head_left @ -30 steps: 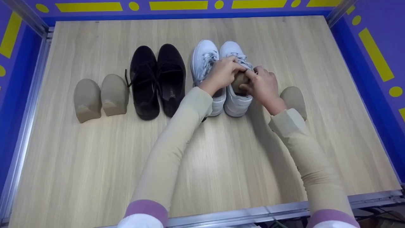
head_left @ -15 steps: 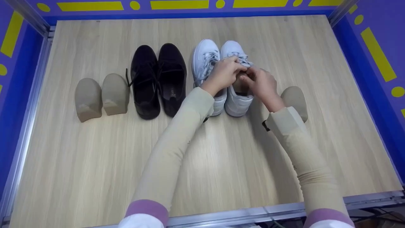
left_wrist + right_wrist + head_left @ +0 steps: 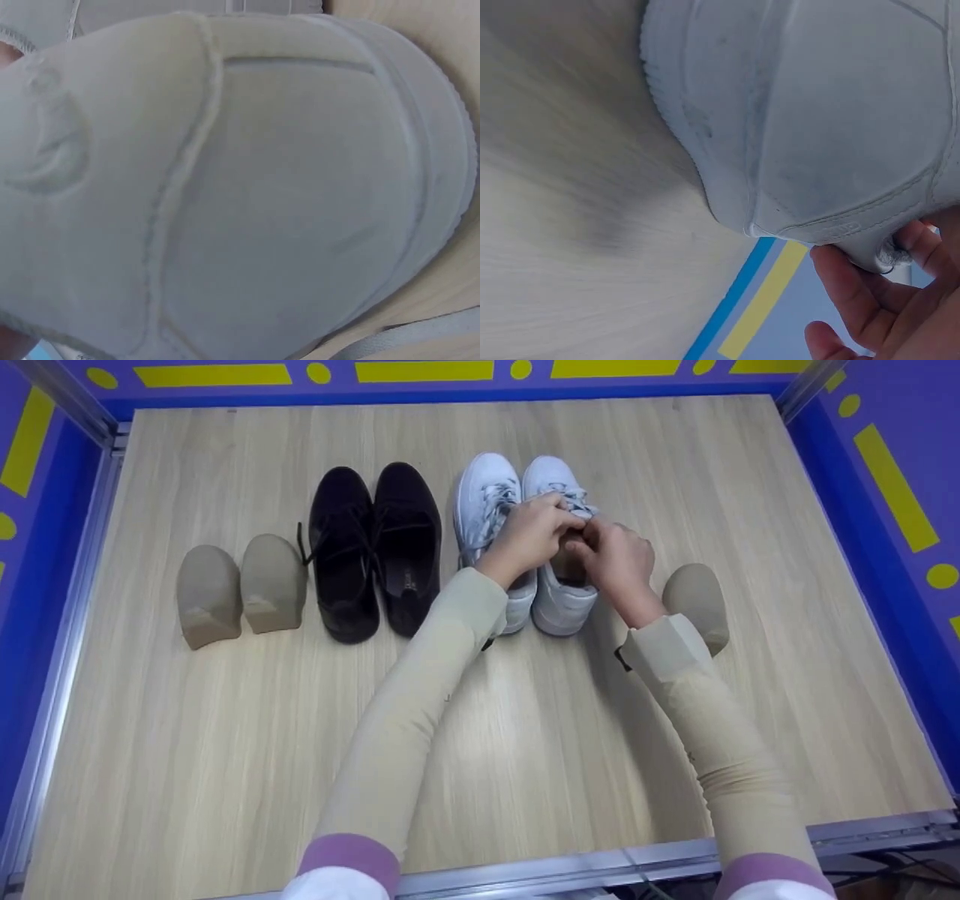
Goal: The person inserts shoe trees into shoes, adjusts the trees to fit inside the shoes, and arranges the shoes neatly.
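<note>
A pair of white lace-up sneakers stands mid-board, toes pointing away. My left hand point(image 3: 529, 536) reaches over the left sneaker point(image 3: 480, 495) and pinches the right sneaker point(image 3: 562, 611) at its tongue, below the laces. From the other side, my right hand point(image 3: 622, 559) pinches that sneaker's opening edge with thumb and fingers. A brownish shoe filler point(image 3: 568, 562) shows inside the opening, partly hidden by the hands. In the left wrist view, a white sneaker's heel point(image 3: 285, 180) fills most of the picture. The right wrist view has curled fingers point(image 3: 847, 289) at the sneaker's upper edge.
Two black lace-up shoes, one left point(image 3: 345, 562) and one right point(image 3: 407, 502), stand left of the sneakers. Two beige shoe fillers point(image 3: 208, 596) sit farther left, and another beige filler point(image 3: 696, 604) lies right of my right hand. Purple-blue walls border the wooden board point(image 3: 480, 780).
My right hand has drawn its spread fingers together into a pinch at the sneaker's opening, and its forearm has shifted slightly left. The left hand stays at the tongue.
</note>
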Demonstrator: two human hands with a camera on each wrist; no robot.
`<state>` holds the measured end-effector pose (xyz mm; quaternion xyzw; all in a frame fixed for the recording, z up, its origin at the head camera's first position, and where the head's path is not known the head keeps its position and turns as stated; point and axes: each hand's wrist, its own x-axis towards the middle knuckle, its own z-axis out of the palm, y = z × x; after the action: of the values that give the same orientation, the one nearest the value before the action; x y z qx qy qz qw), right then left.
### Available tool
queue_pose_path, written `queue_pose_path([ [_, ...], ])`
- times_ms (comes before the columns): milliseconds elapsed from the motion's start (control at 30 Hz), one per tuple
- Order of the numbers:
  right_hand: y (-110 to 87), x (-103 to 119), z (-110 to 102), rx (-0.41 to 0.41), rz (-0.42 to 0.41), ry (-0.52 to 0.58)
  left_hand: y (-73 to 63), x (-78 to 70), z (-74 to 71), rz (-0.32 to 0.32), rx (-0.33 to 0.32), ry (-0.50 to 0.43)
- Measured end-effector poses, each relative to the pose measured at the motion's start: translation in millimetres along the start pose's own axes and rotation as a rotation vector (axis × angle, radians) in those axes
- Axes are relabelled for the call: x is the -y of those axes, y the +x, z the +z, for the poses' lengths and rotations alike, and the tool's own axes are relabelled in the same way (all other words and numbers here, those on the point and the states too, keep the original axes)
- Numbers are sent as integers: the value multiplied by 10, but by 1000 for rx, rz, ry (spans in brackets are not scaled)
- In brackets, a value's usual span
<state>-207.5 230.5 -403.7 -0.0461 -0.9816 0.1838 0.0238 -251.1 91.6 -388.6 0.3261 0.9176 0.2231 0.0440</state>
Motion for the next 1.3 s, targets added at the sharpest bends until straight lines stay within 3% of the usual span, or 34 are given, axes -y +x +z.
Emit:
queue_pose_path([
  [233,3,10,6,-12,-6,-14,-9,6,8,23,-30,8],
  [567,-6,-38,16,-69,-100,-55,-19,2,35,24,-34,13],
  [733,-23,-41,14,-101,-156,-161,-26,1,39,22,-45,16],
  [900,-55,-43,21,-80,-193,-279,-32,5,46,22,-59,12],
  [1033,-74,-49,28,-78,-201,-277,-28,8,57,31,-69,5],
  [1300,-74,-111,62,-190,-300,-255,-24,18,85,46,-108,-9],
])
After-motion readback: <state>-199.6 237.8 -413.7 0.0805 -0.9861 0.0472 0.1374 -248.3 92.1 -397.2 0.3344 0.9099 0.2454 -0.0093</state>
